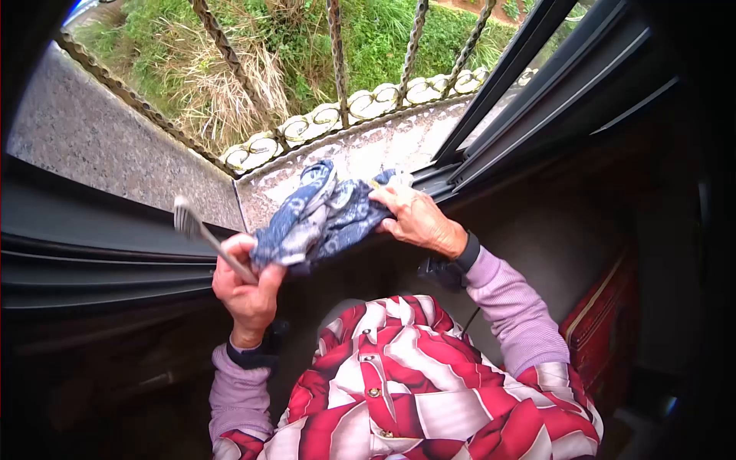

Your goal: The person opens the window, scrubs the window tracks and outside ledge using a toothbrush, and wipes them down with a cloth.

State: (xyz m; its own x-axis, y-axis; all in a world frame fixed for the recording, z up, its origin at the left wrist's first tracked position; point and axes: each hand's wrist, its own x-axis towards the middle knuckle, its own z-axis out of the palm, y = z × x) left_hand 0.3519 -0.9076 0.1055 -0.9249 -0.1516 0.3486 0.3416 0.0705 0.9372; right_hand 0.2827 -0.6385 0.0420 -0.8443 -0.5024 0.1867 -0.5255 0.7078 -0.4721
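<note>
A crumpled blue and white patterned cloth (322, 211) is stretched between my two hands over the window sill. My left hand (247, 295) is closed on a metal fork (203, 234), its tines pointing up and to the left. The cloth's left end is also pinched between that hand's fingers and thumb. At the cloth's other end, my right hand (420, 222) grips the fabric between thumb and fingers. Part of the cloth's underside is hidden.
Beyond the stone sill (268, 188) stands a twisted metal window grille (337, 61), with grass and dry stalks outside. Dark window frames flank the opening, the right sash (552, 100) and the left track (100, 261). A red panel (602, 322) is at lower right.
</note>
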